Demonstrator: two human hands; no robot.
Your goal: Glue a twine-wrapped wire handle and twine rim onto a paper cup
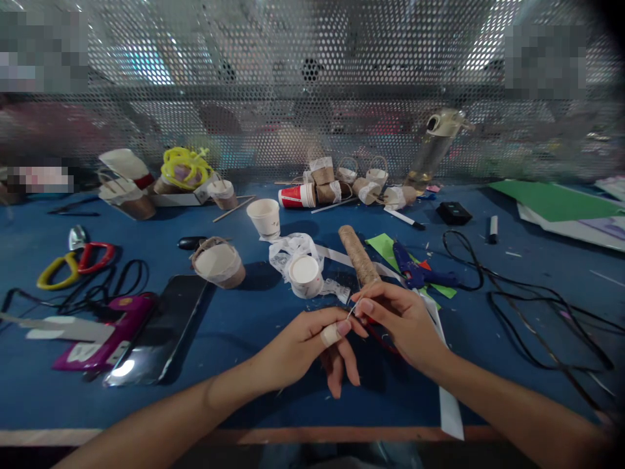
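Observation:
A thin light strand of string (352, 309) runs between my two hands over the front of the table. My left hand (305, 339), with a pale bandage round the thumb, pinches one part of it between thumb and forefinger; its other fingers hang loosely. Closed in a pinch, my right hand (407, 320) grips the strand just to the right. Behind the right hand lies a roll of brown twine (360, 254). White lace ribbon (280, 257) bunches around a small white cup (305, 273) beyond my left hand. Something red is partly hidden under my right hand.
A blue glue gun (415, 268) and trailing black cable (517, 296) lie right. At left are a phone (161, 329), a purple glue gun (124, 319), scissors (73, 260) and a twine-wrapped cup (219, 264). Small baskets (368, 189) and a bottle (434, 150) stand before the perforated metal screen (273, 98).

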